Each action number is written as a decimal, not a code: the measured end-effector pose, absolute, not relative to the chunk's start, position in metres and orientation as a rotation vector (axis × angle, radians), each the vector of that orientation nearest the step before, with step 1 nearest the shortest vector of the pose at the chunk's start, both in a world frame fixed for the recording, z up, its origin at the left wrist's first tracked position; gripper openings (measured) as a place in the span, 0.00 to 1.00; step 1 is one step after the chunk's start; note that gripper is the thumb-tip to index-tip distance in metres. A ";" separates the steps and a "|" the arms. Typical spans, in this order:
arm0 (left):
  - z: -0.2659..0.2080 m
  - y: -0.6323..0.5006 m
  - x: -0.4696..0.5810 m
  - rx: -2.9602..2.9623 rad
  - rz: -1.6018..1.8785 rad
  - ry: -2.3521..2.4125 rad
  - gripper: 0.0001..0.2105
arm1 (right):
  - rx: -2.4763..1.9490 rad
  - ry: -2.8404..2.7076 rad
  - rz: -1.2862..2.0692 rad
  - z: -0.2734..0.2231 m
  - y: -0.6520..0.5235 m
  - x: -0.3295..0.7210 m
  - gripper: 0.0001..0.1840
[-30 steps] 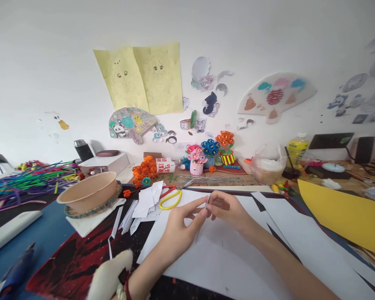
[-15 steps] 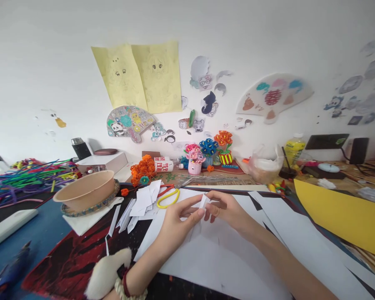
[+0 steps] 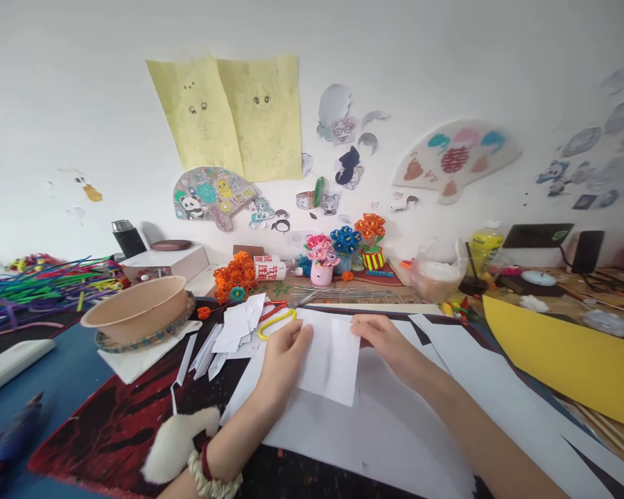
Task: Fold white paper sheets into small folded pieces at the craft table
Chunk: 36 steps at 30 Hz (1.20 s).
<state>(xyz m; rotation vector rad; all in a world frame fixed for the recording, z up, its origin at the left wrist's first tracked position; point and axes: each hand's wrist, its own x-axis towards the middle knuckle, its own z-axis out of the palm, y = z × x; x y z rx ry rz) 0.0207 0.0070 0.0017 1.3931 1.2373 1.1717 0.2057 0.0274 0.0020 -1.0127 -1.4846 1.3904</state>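
Between my two hands is a small sheet of white paper [image 3: 327, 364], opened out, with a faint crease running down it. My left hand [image 3: 286, 350] pinches its left edge between thumb and curled fingers. At the upper right corner, my right hand [image 3: 377, 336] grips it the same way. Beneath lies a large white sheet [image 3: 374, 443] on the dark mat. Left of my hands are a pile of cut white paper pieces [image 3: 234, 329] and scissors [image 3: 278, 322] with yellow and red handles. Folded paper strips [image 3: 206, 352] lie beside that pile.
A peach basin [image 3: 135, 310] stands at the left, behind a fluffy white piece [image 3: 179, 443] near my left wrist. Pipe cleaners [image 3: 31, 291] are heaped far left. Yellow card [image 3: 566, 353] lies at the right. Flower pots [image 3: 322, 272] line the wall, near a plastic bag [image 3: 437, 270].
The white paper was folded into a narrow piece between my fingertips; now it is spread out flat. My hands have moved apart, to its left and right edges.
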 end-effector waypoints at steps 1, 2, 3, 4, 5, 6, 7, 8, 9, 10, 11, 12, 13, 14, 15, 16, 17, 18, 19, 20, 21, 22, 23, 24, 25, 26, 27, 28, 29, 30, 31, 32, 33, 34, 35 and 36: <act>0.001 0.008 0.020 1.381 1.175 1.229 0.20 | -1.089 -1.478 1.345 -0.001 0.029 0.206 0.17; 0.001 0.008 0.020 1.380 1.182 1.226 0.20 | -1.158 -1.482 1.292 -0.004 0.031 0.205 0.16; 0.000 0.009 0.019 1.389 1.189 1.227 0.19 | -1.213 -1.491 1.237 -0.006 0.032 0.205 0.15; 0.000 0.009 0.020 1.406 1.192 1.230 0.19 | -1.246 -1.504 1.187 -0.009 0.033 0.205 0.13; -0.001 0.009 0.020 1.426 1.190 1.234 0.18 | -1.251 -1.520 1.151 -0.011 0.034 0.204 0.11; -0.002 0.009 0.021 1.444 1.180 1.233 0.18 | -1.233 -1.534 1.128 -0.013 0.033 0.204 0.13; -0.003 0.008 0.022 1.455 1.164 1.226 0.17 | -1.198 -1.548 1.126 -0.014 0.033 0.203 0.16; -0.003 0.007 0.023 1.452 1.149 1.216 0.17 | -1.150 -1.568 1.152 -0.014 0.032 0.203 0.18; -0.003 0.006 0.024 1.432 1.138 1.200 0.16 | -1.099 -1.594 1.204 -0.014 0.031 0.203 0.18; -0.002 0.004 0.025 1.394 1.130 1.173 0.16 | -1.053 -1.614 1.271 -0.012 0.030 0.203 0.17; 0.000 0.003 0.026 1.341 1.122 1.138 0.15 | -1.017 -1.620 1.340 -0.011 0.029 0.203 0.17; 0.002 0.002 0.026 1.279 1.109 1.100 0.15 | -0.990 -1.610 1.394 -0.009 0.027 0.203 0.18; 0.004 0.001 0.026 1.214 1.092 1.063 0.15 | -0.969 -1.588 1.434 -0.008 0.026 0.204 0.20; 0.005 0.000 0.026 1.158 1.070 1.029 0.16 | -0.951 -1.553 1.455 -0.006 0.025 0.204 0.21; 0.006 0.000 0.025 1.118 1.046 1.004 0.16 | -0.932 -1.519 1.470 -0.005 0.025 0.204 0.21; 0.007 0.000 0.025 1.102 1.026 0.998 0.17 | -0.913 -1.493 1.488 -0.004 0.024 0.205 0.22; 0.007 0.001 0.024 1.112 1.012 1.011 0.17 | -0.897 -1.479 1.510 -0.003 0.024 0.205 0.22; 0.006 0.002 0.024 1.154 1.010 1.046 0.17 | -0.883 -1.477 1.533 -0.002 0.024 0.205 0.22; 0.005 0.003 0.023 1.233 1.022 1.106 0.15 | -0.873 -1.488 1.551 -0.002 0.024 0.205 0.22; 0.004 0.004 0.023 1.344 1.049 1.185 0.14 | -0.869 -1.507 1.557 -0.002 0.024 0.204 0.22; 0.003 0.005 0.023 1.481 1.088 1.265 0.13 | -0.868 -1.536 1.552 -0.002 0.023 0.204 0.22; 0.002 0.005 0.023 1.633 1.134 1.326 0.14 | -0.870 -1.572 1.536 -0.002 0.023 0.203 0.22; 0.002 0.006 0.023 1.782 1.181 1.355 0.16 | -0.872 -1.612 1.511 -0.002 0.023 0.202 0.22; 0.002 0.006 0.022 1.916 1.219 1.348 0.18 | -0.877 -1.652 1.478 -0.002 0.023 0.202 0.22; 0.003 0.005 0.022 2.024 1.235 1.313 0.17 | -0.882 -1.687 1.446 -0.002 0.023 0.201 0.22; 0.004 0.005 0.022 2.102 1.228 1.276 0.15 | -0.887 -1.713 1.420 -0.002 0.022 0.200 0.22; 0.005 0.004 0.022 2.146 1.204 1.260 0.12 | -0.893 -1.729 1.406 -0.002 0.022 0.200 0.21; 0.006 0.004 0.022 2.158 1.171 1.273 0.08 | -0.900 -1.735 1.401 -0.003 0.021 0.200 0.21; 0.007 0.004 0.022 2.146 1.137 1.305 0.06 | -0.909 -1.738 1.403 -0.003 0.021 0.200 0.20; 0.008 0.004 0.022 2.118 1.109 1.343 0.05 | -0.918 -1.742 1.405 -0.003 0.021 0.200 0.20; 0.008 0.004 0.022 2.080 1.090 1.372 0.05 | -0.925 -1.749 1.401 -0.004 0.021 0.200 0.20; 0.009 0.004 0.022 2.042 1.079 1.380 0.06 | -0.929 -1.761 1.393 -0.004 0.021 0.200 0.19; 0.010 0.004 0.021 2.011 1.067 1.365 0.06 | -0.926 -1.773 1.386 -0.004 0.022 0.200 0.19; 0.011 0.004 0.021 1.985 1.055 1.333 0.06 | -0.920 -1.783 1.381 -0.004 0.022 0.200 0.19; 0.012 0.004 0.020 1.960 1.046 1.293 0.06 | -0.913 -1.790 1.375 -0.004 0.022 0.200 0.18; 0.013 0.005 0.020 1.933 1.040 1.254 0.06 | -0.907 -1.791 1.370 -0.004 0.022 0.200 0.17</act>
